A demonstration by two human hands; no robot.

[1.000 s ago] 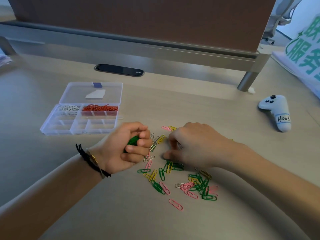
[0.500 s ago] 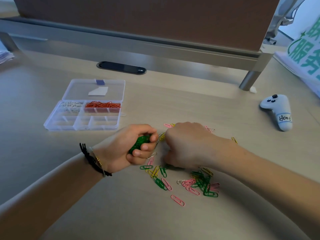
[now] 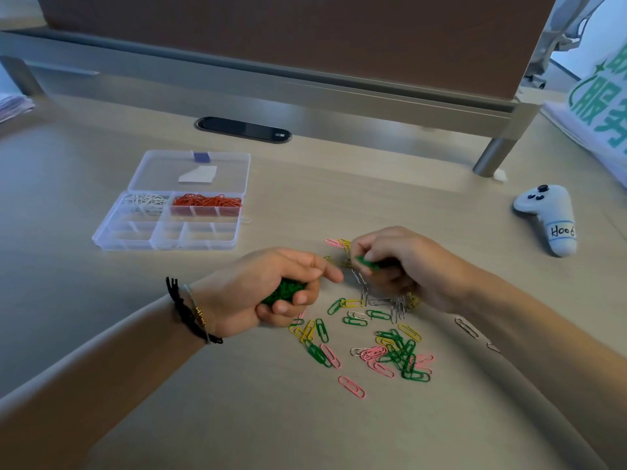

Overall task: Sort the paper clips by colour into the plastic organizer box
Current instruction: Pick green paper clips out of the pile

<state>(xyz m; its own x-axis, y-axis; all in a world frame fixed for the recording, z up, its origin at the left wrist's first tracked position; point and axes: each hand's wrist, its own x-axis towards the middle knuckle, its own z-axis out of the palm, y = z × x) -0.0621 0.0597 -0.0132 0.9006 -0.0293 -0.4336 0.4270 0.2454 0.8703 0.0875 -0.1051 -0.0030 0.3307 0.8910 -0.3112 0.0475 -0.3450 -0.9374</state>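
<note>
My left hand [image 3: 271, 293] is curled around a bunch of green paper clips [image 3: 283, 291]. My right hand [image 3: 403, 266] pinches what looks like one more green clip [image 3: 364, 262] just above the loose pile of green, yellow, pink and silver paper clips [image 3: 380, 337] on the pale wooden desk [image 3: 305, 429]. The clear plastic organizer box [image 3: 169, 218] lies open, well left of the pile, white and red clips in its far compartments.
</note>
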